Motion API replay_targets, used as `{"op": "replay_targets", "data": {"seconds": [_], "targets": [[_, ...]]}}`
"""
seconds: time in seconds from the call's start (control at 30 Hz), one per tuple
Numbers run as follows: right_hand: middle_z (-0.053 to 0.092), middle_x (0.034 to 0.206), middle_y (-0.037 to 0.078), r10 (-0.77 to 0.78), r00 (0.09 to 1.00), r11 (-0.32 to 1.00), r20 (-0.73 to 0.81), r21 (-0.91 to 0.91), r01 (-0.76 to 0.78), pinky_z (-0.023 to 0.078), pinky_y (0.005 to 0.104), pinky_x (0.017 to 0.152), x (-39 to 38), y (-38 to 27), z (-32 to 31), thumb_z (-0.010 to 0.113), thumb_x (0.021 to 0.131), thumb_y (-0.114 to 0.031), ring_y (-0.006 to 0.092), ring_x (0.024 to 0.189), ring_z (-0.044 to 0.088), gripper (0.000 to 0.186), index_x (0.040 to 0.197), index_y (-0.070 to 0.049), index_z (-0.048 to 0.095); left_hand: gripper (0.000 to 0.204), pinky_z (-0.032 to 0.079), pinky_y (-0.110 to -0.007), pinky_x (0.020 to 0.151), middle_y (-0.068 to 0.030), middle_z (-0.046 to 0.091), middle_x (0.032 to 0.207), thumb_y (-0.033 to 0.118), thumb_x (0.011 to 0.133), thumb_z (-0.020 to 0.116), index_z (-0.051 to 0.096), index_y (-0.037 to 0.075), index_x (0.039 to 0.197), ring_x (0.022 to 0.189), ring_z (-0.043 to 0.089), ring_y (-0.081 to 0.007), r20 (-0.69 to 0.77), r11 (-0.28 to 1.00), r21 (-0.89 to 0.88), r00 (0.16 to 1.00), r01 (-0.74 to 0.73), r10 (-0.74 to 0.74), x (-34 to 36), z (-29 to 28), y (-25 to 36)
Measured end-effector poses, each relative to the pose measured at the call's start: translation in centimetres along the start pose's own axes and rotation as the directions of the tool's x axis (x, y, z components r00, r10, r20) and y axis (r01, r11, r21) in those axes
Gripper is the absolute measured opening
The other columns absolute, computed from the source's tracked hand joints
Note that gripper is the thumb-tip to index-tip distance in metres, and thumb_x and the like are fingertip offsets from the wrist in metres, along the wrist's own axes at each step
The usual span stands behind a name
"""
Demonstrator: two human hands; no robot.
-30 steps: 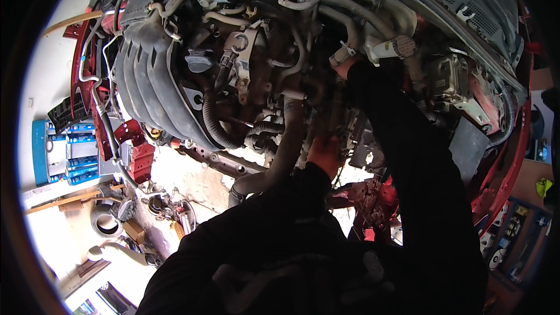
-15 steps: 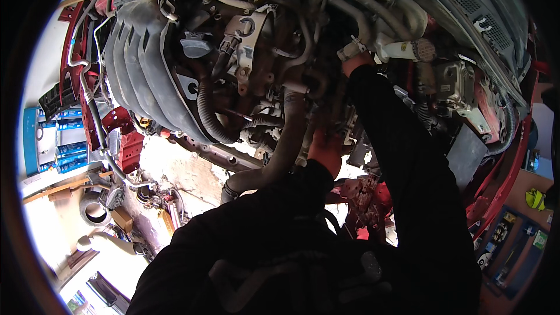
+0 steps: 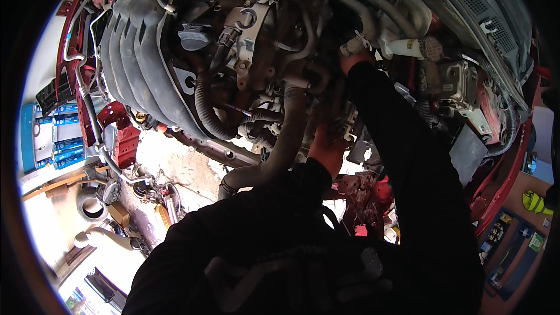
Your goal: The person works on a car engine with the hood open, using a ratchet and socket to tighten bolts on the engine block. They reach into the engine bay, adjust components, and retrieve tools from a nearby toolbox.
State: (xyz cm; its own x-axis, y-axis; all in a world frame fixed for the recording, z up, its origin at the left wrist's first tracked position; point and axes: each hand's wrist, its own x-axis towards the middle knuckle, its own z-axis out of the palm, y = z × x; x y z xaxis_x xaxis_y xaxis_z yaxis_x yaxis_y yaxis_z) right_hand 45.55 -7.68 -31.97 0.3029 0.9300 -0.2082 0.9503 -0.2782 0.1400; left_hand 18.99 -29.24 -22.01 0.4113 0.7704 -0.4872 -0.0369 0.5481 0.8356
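Observation:
Both my arms, in dark sleeves, reach down into a car's engine bay. My left hand is low in the middle, beside a thick radiator hose and against metal engine parts. Its back shows, but shadow hides the fingertips. My right hand is farther in, close under a pale hose end with a clamp. Its fingers vanish in the dark behind the engine, so what they touch cannot be made out.
A grey ribbed engine cover lies left, beside a corrugated hose. A white-bodied reservoir with a round cap sits right of my right hand. Red body panels frame the bay. A tyre lies at lower left, a blue tool tray at lower right.
The whole view has shifted slightly. My left hand has turned a little and its back shows more clearly; my right hand stays at the same place by the hose end.

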Motion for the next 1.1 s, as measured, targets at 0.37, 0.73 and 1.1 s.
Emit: {"op": "replay_targets", "data": {"seconds": [0.37,0.73,1.1], "targets": [[0.073,0.143,0.014,-0.060,0.994,0.982,0.094,0.184,0.042,0.059,0.0523,0.104,2.1,0.1,-1.2,0.057,0.110,-0.028,0.0348,0.129,0.071,0.033,0.132,-0.012,0.075,0.045,0.061,-0.038,0.075,-0.0122,0.075,0.106,0.010,0.102,0.072,0.052,-0.001,0.141,0.097,0.075,-0.0244,0.125,0.876,0.175,0.893,-0.449,0.433,0.4,-0.4,-0.2],[0.072,0.146,0.013,-0.024,0.991,0.968,0.129,0.252,-0.009,0.058,0.0511,0.106,1.2,2.0,-2.2,0.057,0.109,-0.030,0.0337,0.132,0.070,0.035,0.135,-0.013,0.075,0.037,0.059,-0.036,0.063,-0.0074,0.077,0.105,0.038,0.117,0.054,0.059,0.013,0.143,0.072,0.071,-0.0211,0.134,0.833,-0.222,0.862,0.507,-0.489,0.5,0.6,1.8],[0.071,0.149,0.012,-0.003,0.992,0.959,0.123,0.282,-0.033,0.057,0.0499,0.109,2.4,2.2,-1.5,0.057,0.109,-0.032,0.0326,0.134,0.069,0.038,0.138,-0.015,0.075,0.037,0.061,-0.038,0.071,-0.0091,0.077,0.120,0.032,0.120,0.052,0.054,0.012,0.151,0.077,0.069,-0.0192,0.118,0.800,-0.384,0.883,0.462,-0.453,-0.9,1.0,2.4]]}}
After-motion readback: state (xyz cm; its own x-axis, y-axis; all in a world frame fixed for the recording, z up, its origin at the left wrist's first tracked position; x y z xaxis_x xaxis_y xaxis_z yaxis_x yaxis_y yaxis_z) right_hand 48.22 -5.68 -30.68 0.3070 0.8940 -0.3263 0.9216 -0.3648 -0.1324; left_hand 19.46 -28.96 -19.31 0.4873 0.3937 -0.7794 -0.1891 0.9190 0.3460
